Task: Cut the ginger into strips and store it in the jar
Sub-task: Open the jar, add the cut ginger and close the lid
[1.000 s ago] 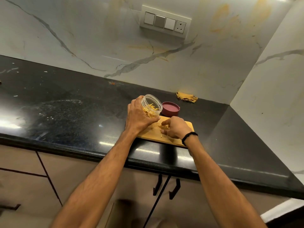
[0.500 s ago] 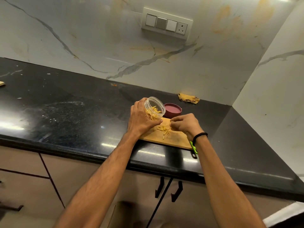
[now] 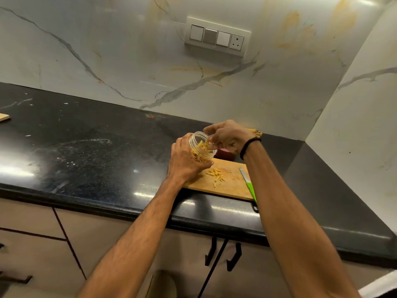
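a kitchen corner, seen from my feed: a black stone counter (image 3: 90, 151) running under a veined marble wall (image 3: 107, 50). closest to the camera are tan cabinet fronts (image 3: 103, 237) with black handles (image 3: 234, 257), and both bare forearms reaching up over the counter's edge.

at that front edge lies a wooden cutting board (image 3: 232, 186). a small scatter of loose ginger strips (image 3: 216, 176) sits on its middle, and a knife (image 3: 250, 188) with a green handle lies along its right side, blade pointing away from me, handle end overhanging the counter.

above the board's left end the left hand (image 3: 185, 163) is wrapped around the clear jar (image 3: 202, 147), fingers curled under its base, tilting it so the mouth faces up and right. the jar is lifted off the board and is partly filled with more cut ginger.

the right hand (image 3: 228, 136), with a black band (image 3: 250, 145) on the wrist, hovers at the jar's mouth with its fingertips bunched together just at the rim. i can't tell whether anything is pinched between them.

just behind the jar a red lid (image 3: 225, 154) peeks out, mostly hidden. further back, against the wall, a yellowish crumpled scrap (image 3: 257, 132) shows past the right wrist. high on the wall sits a switch plate (image 3: 217, 37) with a socket.
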A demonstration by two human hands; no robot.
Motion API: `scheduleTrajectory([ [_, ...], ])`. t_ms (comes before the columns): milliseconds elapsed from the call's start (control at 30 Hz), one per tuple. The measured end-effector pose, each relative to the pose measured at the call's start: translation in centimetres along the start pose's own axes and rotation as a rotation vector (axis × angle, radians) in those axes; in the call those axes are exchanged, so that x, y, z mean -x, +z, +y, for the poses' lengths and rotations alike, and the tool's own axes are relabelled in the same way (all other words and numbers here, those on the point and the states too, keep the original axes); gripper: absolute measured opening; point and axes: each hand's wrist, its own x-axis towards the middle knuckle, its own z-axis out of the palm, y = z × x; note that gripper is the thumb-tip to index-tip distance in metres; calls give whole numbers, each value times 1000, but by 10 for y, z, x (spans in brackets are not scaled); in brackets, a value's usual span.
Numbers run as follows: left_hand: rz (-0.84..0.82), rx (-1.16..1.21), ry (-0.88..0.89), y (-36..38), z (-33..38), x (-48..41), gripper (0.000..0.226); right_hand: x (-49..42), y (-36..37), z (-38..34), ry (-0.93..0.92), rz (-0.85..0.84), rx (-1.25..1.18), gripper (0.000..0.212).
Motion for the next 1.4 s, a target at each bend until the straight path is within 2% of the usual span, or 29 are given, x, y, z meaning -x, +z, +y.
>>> scheduleTrajectory([
  [67,-3,-2,-8,0,0,0,113,0,1,-4,-21,9,-42,40],
  [200,8,5,-8,1,-2,-3,115,0,-4,6,-82,151,-352,24],
  [300,6,11,0,2,-3,-2,114,-3,-5,18,-113,253,-397,16],
  [400,11,23,-3,0,-2,-1,115,-5,-7,26,-104,283,-389,16],
  [533,17,32,-16,-1,-1,-2,115,0,-13,47,-106,348,-165,7],
  [633,27,33,-23,-1,0,-1,115,6,-13,71,-68,351,165,11],
  [667,31,32,-25,-1,0,-1,115,7,-11,78,-49,318,318,13],
  [767,37,24,-35,-1,0,-1,116,11,1,94,-12,115,689,36],
  [867,40,17,-38,-1,0,-1,115,15,16,101,-132,21,899,45],
  [967,33,19,-39,-1,0,0,116,18,19,100,-208,20,914,49],
  [1100,23,19,-42,-1,0,-1,116,23,6,94,-85,-123,810,53],
  [1167,21,12,-40,-1,0,-1,116,24,4,93,-75,-185,853,59],
  [1267,20,15,-36,0,-1,-1,114,25,7,94,-158,-141,935,56],
  [1400,19,17,-28,0,-1,-1,113,23,8,98,-180,-37,809,40],
])
